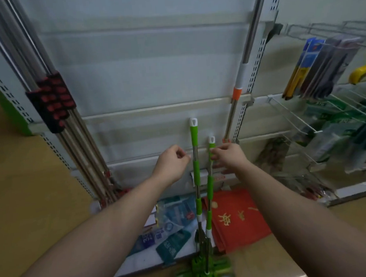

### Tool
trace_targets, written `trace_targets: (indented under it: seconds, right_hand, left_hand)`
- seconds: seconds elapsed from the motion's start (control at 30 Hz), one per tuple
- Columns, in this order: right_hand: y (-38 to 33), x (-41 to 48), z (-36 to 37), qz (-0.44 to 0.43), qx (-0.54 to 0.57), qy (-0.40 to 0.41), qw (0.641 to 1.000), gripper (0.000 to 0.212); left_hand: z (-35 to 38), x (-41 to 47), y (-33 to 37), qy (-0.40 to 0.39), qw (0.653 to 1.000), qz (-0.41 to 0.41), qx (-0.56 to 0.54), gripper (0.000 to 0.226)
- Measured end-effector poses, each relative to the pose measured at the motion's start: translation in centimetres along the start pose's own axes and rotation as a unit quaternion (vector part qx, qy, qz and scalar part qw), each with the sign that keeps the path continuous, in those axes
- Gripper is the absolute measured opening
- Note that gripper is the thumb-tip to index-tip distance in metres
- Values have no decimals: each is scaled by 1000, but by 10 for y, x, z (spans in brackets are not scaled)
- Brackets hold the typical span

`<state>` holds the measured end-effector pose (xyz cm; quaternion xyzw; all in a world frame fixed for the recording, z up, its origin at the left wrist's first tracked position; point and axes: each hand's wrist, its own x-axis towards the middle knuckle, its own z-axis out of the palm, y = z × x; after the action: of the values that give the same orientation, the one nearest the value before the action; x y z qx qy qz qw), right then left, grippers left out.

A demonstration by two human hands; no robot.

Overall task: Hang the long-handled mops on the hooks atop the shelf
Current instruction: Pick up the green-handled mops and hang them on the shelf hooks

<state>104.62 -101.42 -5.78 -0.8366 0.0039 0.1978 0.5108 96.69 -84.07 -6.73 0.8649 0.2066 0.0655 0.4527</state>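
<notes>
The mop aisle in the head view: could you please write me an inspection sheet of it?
Surface: tan floor.
Job's things: two green mops standing upright, heads on the floor, not hung.
Clutter: red packets and blue packets on the bottom shelf.
Grippers: left hand loosely curled beside the taller handle; right hand pinching the shorter one.
Cables: nothing seen.
Surroundings: steel poles left, wire racks right.

- green mop heads (pixel 204 273) cut off by bottom edge, blurred
- hanging packets (pixel 323 69) at right too blurred to read
- right hand (pixel 228 156) fingers (pixel 214 155) hide part of shorter mop handle (pixel 209 186)
- grey poles (pixel 10 31) run past top edge
</notes>
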Motion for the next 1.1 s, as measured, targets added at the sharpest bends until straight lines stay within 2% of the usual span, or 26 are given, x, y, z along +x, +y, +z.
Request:
trace_targets:
  seconds: [0.2,0.33,0.67,0.87,1.1]
  right_hand:
    - [65,44,-26,19,-6,-22,1000,16]
    - [102,71,-28,43,9,-43,998,22]
    - [161,152,-4,55,-19,-50,997,14]
    - [195,206,25,55,-38,-48,997,19]
    - [220,258,52,92,-49,-38,994,41]
  left_hand:
    - [83,2,2,-14,999,-46,12,16]
    - [129,10,-7,-27,996,-83,12,14]
    - [204,48,-54,-58,987,-149,9,18]
    - [233,72,-88,-43,984,-174,-12,18]
    - [245,81,-120,-43,981,-187,-17,13]
